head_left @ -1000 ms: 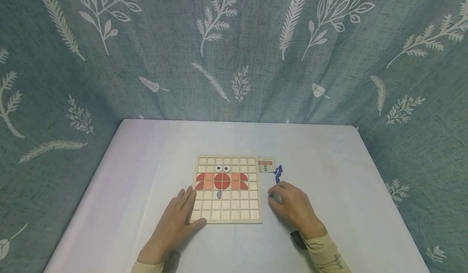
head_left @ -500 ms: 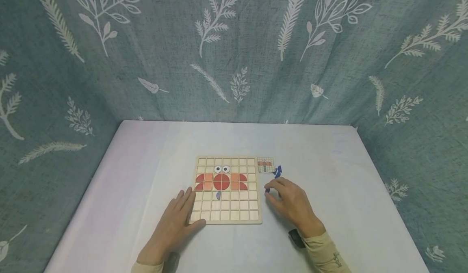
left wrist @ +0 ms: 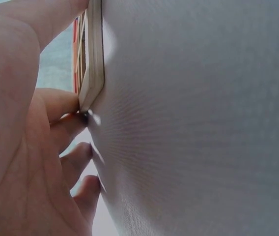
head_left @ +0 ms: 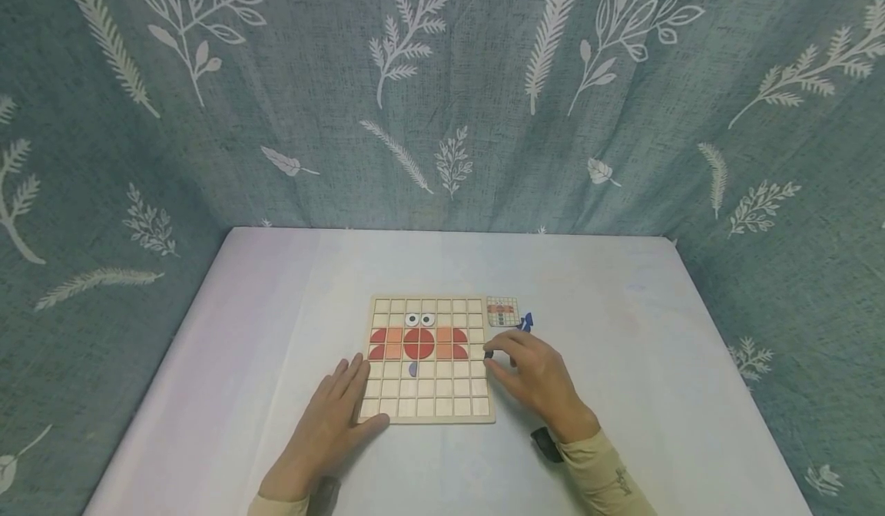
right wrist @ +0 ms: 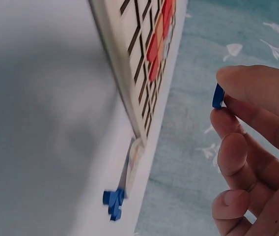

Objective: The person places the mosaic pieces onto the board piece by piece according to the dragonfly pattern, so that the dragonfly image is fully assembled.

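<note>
A wooden grid board (head_left: 442, 407) lies on the table, carrying red and orange pieces (head_left: 419, 343), two eye pieces (head_left: 420, 320) and one blue rounded piece (head_left: 413, 368) below the red circle. My left hand (head_left: 332, 420) rests at the board's left edge, fingers extended, thumb at the near left corner. Between thumb and forefinger, my right hand (head_left: 538, 374) pinches a small blue piece (right wrist: 218, 96), held up at the board's right edge. Beyond that hand, several blue pieces (right wrist: 114, 202) lie in a heap beside the pattern card (head_left: 502, 311).
The white table (head_left: 594, 286) stretches out on both sides of the board. A green leaf-patterned curtain (head_left: 318, 170) hangs behind it and along the left and right sides.
My right hand has picked up a blue piece from the table and carried it left to the board's edge. The left hand has stayed in place.
</note>
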Motion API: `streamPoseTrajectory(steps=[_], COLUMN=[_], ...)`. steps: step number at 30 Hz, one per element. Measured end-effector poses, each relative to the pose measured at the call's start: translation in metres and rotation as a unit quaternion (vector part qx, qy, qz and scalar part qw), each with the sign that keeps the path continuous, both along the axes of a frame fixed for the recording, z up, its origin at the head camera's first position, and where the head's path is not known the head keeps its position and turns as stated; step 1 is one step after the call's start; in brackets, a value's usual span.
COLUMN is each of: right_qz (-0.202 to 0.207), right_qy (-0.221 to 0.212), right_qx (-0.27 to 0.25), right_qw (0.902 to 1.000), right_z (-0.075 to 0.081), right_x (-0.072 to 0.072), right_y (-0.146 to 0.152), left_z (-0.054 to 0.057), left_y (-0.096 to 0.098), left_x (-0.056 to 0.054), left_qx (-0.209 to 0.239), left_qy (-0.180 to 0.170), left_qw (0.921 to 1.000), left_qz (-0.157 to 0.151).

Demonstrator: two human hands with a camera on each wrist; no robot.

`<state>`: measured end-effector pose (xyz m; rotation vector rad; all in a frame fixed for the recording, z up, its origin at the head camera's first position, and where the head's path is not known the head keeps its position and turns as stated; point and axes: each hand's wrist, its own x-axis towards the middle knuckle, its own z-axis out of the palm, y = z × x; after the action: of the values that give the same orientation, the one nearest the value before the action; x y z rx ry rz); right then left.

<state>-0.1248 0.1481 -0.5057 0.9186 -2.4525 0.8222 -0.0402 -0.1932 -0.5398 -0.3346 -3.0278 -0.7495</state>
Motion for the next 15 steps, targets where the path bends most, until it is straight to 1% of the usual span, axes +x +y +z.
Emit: streamPoseTrajectory(steps=[6,10,15], right_qz=[0.006,0.011,0.029], right_qy=[0.011,0.007,0.006], right_qx=[-0.010,-0.019,-0.037], right_qw=[0.9999,0.9997,0.9989], right_z=[-0.001,0.000,0.002], right_x=[-0.004,-0.007,-0.011], right_y=[-0.015,-0.025,-0.038], left_z=[0.000,0.000,-0.002], left_y=[0.000,0.000,-0.001], left_x=[0.000,0.000,0.000], left_qx=[0.003,0.004,0.005], left_qy=[-0.001,0.003,0.005], left_qw=[1.0000,1.0000,1.0000], left_qz=[0.001,0.001,-0.001])
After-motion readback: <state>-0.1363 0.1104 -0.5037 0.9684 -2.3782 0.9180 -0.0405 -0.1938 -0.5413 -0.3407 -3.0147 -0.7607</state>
